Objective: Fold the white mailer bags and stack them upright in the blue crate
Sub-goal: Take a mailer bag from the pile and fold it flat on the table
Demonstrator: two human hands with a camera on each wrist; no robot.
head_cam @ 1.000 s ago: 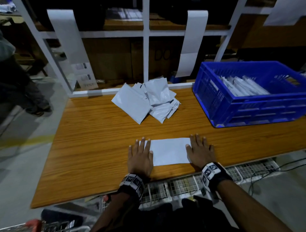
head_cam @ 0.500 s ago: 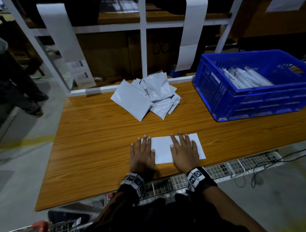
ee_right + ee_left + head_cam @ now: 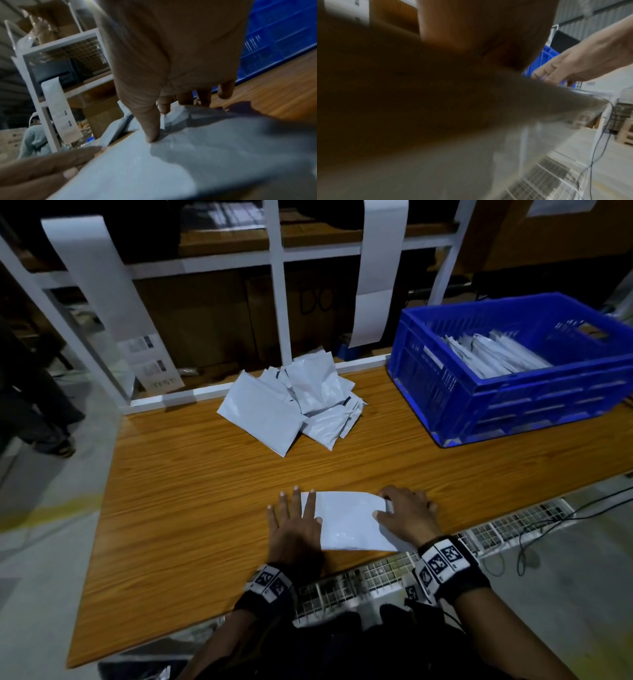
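At the table's near edge, a flat white mailer, left hand's fingers straight, right hand pinching its end.

A blurred left hand filled the frame; beyond it the right hand crossed the blue crate.

Left hand flat, right hand pinching

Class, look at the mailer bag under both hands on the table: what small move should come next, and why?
Probably the right hand should lift the right edge it is pinching and carry it over toward the left hand. The mailer bag lies flat on the wooden table, the left hand's straight fingers pin its left end, and the right thumb and fingers already grip its right end.
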